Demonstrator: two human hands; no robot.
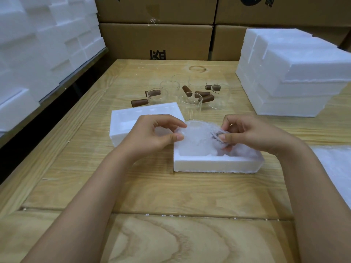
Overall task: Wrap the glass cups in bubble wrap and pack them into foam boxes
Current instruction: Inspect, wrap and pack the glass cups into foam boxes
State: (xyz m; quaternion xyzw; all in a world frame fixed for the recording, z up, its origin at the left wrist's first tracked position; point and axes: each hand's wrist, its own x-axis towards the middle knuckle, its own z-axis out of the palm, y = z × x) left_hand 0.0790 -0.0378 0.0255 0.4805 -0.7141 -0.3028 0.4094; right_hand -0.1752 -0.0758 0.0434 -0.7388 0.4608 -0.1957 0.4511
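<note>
Both hands pinch bubble-wrapped cup (197, 138) over foam box (216, 164).
L hand (152, 135) & R hand (252, 134) grip wrap w/ thumb + fingers; bare glass cups (190, 95) behind on tabletop (152, 190).

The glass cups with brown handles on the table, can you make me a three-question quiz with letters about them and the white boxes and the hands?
1. Where are the unwrapped clear glass cups with brown handles?
A. behind the open white foam box
B. on the floor
C. inside cardboard cartons

2. What colour is the stack of foam boxes on the right?
A. brown
B. white
C. blue

3. What are the left hand and right hand doing?
A. resting flat
B. holding a bubble-wrapped cup over the open white foam box
C. lifting a lid

Answers: 1 A, they stand farther back on the wooden table. 2 B, plain white foam. 3 B, fingers pinch the wrap.
</note>
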